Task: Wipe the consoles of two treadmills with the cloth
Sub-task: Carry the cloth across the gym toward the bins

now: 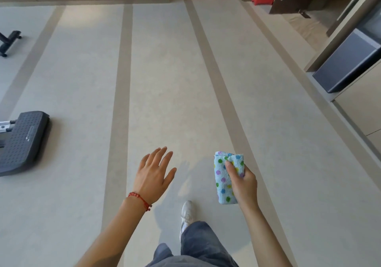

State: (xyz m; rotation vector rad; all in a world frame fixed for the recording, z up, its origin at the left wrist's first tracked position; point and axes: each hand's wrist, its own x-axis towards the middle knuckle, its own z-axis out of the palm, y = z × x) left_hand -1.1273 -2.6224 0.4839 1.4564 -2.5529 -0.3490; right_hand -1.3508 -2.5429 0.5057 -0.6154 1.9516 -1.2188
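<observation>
Floor [165,81] spreads pale under you, crossed by darker stripes running away ahead. Left of you sits a dark studded platform [22,143]. Your right hand [244,181] grips the folded dotted cloth [223,180], thumb pressed across its top, fingers curled behind. Your left hand [152,176] hangs over the floor with fingers straight and spread, holding nothing. A red bracelet [140,199] circles that wrist.

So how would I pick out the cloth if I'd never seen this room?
Start from the pale floor with darker stripes, then find the person's two bare hands low in the picture. The right hand grips a folded light-blue terry cloth with coloured polka dots; the left hand is open, with a red bead bracelet.
</observation>
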